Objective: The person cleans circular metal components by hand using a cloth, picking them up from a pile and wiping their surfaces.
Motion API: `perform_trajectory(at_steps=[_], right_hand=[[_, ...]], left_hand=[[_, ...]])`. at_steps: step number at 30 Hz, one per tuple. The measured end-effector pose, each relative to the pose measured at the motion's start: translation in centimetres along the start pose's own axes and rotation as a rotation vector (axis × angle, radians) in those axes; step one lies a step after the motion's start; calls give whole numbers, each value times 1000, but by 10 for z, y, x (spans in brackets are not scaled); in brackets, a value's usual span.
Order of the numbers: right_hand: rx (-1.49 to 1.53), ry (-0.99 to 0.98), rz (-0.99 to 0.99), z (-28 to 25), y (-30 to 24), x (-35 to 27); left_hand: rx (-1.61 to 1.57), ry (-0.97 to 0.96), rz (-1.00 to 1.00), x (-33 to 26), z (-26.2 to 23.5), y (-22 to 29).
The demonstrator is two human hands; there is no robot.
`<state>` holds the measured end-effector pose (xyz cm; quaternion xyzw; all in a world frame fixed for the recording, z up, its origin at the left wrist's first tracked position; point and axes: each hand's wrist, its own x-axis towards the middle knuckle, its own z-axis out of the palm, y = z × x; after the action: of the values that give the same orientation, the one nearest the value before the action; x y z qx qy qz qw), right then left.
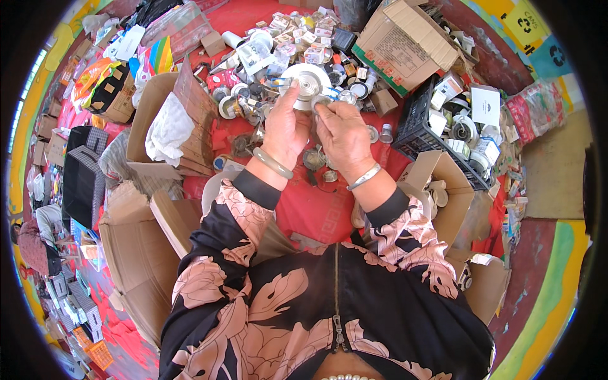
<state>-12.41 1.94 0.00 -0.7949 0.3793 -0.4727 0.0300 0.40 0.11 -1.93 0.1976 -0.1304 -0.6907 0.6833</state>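
Note:
My left hand [286, 130] is closed with its thumb up, overlapping the edge of a white ridged disc [309, 81]. What its curled fingers hold, if anything, is hidden. Close beside it, my right hand [344, 134] pinches a small greyish round piece [321, 101] just below the disc; its kind is too small to tell. Beyond both hands spreads a heap of small boxes [315, 54], white spools and jar-like containers. Several loose round pieces, among them a grey roundish one [314, 158], lie on the red sheet [310, 209] under my wrists.
A black crate [411, 136] full of boxes and spools stands at right, below a large tilted carton [405, 47]. An open carton [446, 196] with pale pieces sits by my right forearm. At left, a carton [149, 136] has a white cloth [170, 130] over it; another carton [136, 253] stands nearer.

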Motion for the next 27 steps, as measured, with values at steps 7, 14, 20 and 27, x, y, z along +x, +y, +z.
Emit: perform_trajectory(at_steps=[7,14,20,27], right_hand=[[-210,-68,38,-2,0,0],[-210,-38,-43,-7,-1,5],[155,-101,44,4,-11,-6],[230,126,291,-27,12,13]], left_hand=[[8,-7,74,-11,12,-8],[16,-9,82,-13,16,-7],[115,39,63,-12,12,-7],[14,-46,72,-13,17,-6]])
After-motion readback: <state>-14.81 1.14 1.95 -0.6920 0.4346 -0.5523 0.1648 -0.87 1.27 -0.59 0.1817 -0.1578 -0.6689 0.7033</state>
